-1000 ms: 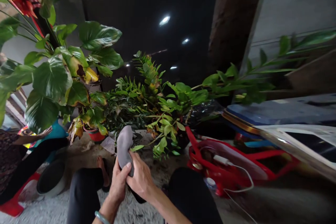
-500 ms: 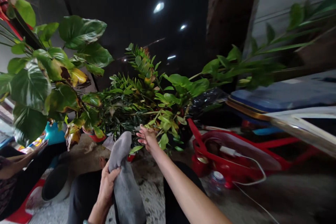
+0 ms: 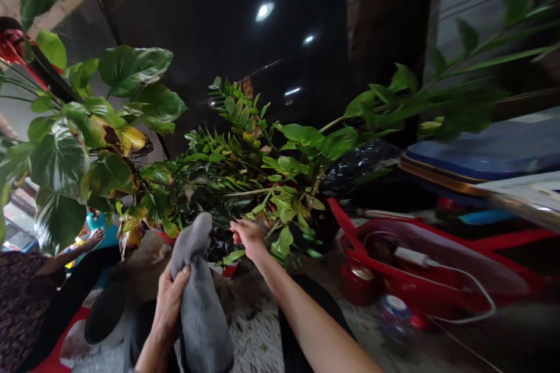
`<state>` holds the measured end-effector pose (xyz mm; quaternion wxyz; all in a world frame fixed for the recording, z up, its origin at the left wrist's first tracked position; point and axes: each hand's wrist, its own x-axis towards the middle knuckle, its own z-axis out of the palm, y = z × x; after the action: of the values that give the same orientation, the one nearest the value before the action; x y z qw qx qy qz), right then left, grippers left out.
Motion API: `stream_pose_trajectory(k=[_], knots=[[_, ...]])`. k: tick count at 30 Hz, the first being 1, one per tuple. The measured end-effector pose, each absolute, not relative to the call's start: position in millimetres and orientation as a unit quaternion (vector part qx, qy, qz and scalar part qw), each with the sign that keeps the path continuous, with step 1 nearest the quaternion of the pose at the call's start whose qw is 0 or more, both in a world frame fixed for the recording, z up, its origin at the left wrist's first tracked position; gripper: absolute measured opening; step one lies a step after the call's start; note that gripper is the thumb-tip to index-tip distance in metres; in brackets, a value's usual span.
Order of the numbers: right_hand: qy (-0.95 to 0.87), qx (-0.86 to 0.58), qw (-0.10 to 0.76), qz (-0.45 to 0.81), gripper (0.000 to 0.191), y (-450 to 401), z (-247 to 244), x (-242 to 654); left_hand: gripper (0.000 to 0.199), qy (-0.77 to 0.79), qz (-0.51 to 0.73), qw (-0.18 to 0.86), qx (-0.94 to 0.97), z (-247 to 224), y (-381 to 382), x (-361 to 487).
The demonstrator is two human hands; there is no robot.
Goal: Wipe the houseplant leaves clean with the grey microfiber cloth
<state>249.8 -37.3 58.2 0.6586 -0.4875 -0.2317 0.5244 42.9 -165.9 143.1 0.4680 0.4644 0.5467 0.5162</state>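
A grey sock (image 3: 202, 309), filled out and with its toe end up, stands between my knees. My left hand (image 3: 172, 291) is wrapped round its left side, the thumb pressed on the front below the bend. To the right of the toe end, apart from it, my right hand (image 3: 248, 237) hangs in the air with its fingers curled together. Anything between those fingers is hidden or too small to make out. Leafy potted plants (image 3: 245, 151) stand just behind both hands.
On the right lies a red plastic frame (image 3: 385, 268) with a white adapter (image 3: 411, 256) and cable. A clear jar (image 3: 396, 309) stands before it, and a blue padded seat (image 3: 481, 154) behind. Another person's arm (image 3: 72, 256) and a dark bucket (image 3: 105, 315) are at left.
My right hand's fingers, spread before, are now curled together. The sock's toe end has tipped slightly left and my left hand has shifted a little left. The view has turned slightly.
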Motion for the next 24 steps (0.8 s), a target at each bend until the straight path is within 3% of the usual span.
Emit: stream_pose_trajectory(k=[5, 13, 19, 24], knots=[[-0.315, -0.487, 0.625, 0.523, 0.024, -57, 51, 239, 0.066, 0.522, 0.583, 0.414, 0.465, 179, -132, 58], [-0.408, -0.478, 0.557, 0.543, 0.023, -67, 44, 229, 0.062, 0.518, 0.446, 0.528, 0.503, 148, -137, 70], [-0.417, -0.479, 0.544, 0.548, 0.019, -71, 48, 238, 0.064, 0.492, 0.549, 0.462, 0.492, 187, -131, 46], [-0.42, -0.471, 0.549, 0.547, 0.024, -74, 50, 242, 0.062, 0.532, 0.533, 0.456, 0.474, 152, -118, 55]])
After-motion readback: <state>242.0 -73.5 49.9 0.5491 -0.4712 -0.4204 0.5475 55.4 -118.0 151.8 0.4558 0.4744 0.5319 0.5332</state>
